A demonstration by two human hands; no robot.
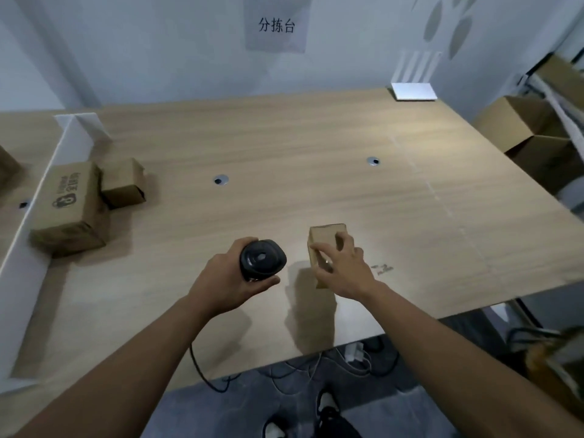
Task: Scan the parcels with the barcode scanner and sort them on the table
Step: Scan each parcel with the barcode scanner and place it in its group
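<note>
Right grip [341, 267] curled round small parcel [327, 240], left grip [227, 279] round scanner [262, 259] just beside.

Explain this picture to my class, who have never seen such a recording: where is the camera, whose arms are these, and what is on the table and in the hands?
There is one picture, taken by a camera on a person's head, looking down, so the arms are that person's own; there is no robot. The left hand grips a black barcode scanner, whose cable hangs off the table's near edge. The right hand holds a small cardboard parcel beside the scanner. On the wooden table, at the left, two more parcels lie touching: a larger printed box against a white divider, and a smaller plain box. A white router stands at the far edge, under a paper sign.
</note>
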